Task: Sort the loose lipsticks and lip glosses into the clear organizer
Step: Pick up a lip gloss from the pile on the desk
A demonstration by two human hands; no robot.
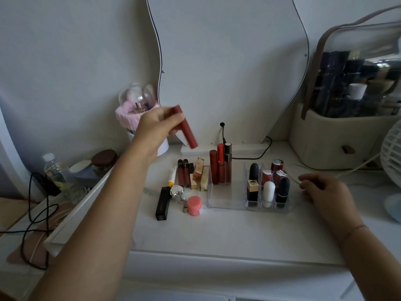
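Note:
My left hand (157,124) is raised above the table and grips a red lip gloss tube (186,129), which is tilted. Below it lies a loose pile of lipsticks and glosses (191,173), with a black lipstick (162,203) and a pink jar (194,205) nearer me. The clear organizer (227,198) stands right of the pile. Three red glosses (220,165) stand upright in its back left part. Several lipsticks (269,185) fill its small right cells. My right hand (319,190) rests on the table beside the organizer's right edge, fingers loosely curled, holding nothing.
A wavy mirror (227,61) leans at the back with a black cable (223,131). A pink-topped container (134,118) stands back left. A large cosmetic case (347,131) and a white fan (392,157) are at the right. A bottle (55,170) and cords lie left.

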